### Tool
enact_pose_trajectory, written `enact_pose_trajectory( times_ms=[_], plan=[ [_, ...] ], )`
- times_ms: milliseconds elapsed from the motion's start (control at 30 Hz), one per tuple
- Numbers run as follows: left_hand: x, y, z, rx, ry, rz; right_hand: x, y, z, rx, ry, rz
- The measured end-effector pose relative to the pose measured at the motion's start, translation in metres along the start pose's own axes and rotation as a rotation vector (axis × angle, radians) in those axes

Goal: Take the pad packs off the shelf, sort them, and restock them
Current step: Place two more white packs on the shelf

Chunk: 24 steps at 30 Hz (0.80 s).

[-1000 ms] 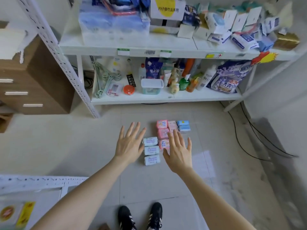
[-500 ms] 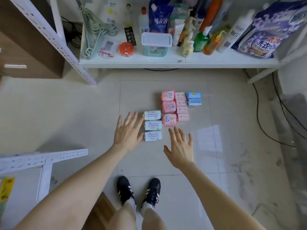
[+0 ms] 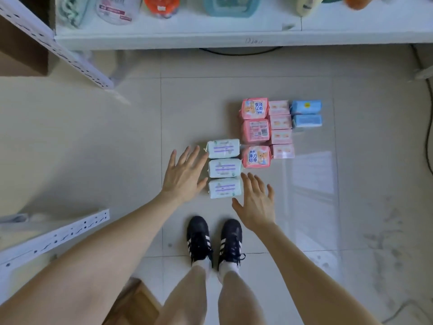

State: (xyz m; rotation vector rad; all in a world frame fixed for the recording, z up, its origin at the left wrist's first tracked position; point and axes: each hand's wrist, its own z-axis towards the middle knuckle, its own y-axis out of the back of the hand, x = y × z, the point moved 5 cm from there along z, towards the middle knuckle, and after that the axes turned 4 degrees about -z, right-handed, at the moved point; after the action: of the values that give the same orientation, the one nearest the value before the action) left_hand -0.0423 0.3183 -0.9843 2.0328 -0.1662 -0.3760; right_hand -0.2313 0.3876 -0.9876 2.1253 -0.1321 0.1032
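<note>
Head view: pad packs lie in columns on the floor.
Mint packs: three.
Bright pink packs: three, at 2 o'clock of mint.
Pale pink packs: four.
Blue packs: two.
Left hand: fingers spread straight, 9 o'clock of mint, holding nothing.
Right hand: spread, 5 o'clock, empty.

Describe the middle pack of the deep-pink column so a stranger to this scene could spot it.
Below the white shelf, pad packs lie in columns on the floor. Find the deep-pink column of three, right of the mint-white packs. Its middle pack alone shows a barcode; the far pack and the near pack show a cartoon.
</note>
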Motion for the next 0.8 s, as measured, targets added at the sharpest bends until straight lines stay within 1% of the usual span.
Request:
enact_pose_trajectory(
  times_ms=[200,333,533,600,800],
  plan=[
    [0.015,-0.077,0.076,0.002,0.008,-0.033,-0.016,-0.074,0.078,0.062,0.037,-0.009],
    [0.027,-0.125,0.120,0.014,0.017,-0.045,-0.025,-0.114,0.126,0.061,0.042,-0.001],
    [0.046,-0.173,0.164,0.040,0.028,-0.059,-0.030,-0.160,0.169,0.075,0.109,0.019],
    [0.049,-0.182,0.175,0.047,0.021,-0.059,-0.031,-0.167,0.175,0.057,0.118,0.026],
    [0.052,-0.197,0.200,0.084,-0.014,-0.044,-0.029,-0.174,0.183,-0.087,0.114,0.067]
  ],
)
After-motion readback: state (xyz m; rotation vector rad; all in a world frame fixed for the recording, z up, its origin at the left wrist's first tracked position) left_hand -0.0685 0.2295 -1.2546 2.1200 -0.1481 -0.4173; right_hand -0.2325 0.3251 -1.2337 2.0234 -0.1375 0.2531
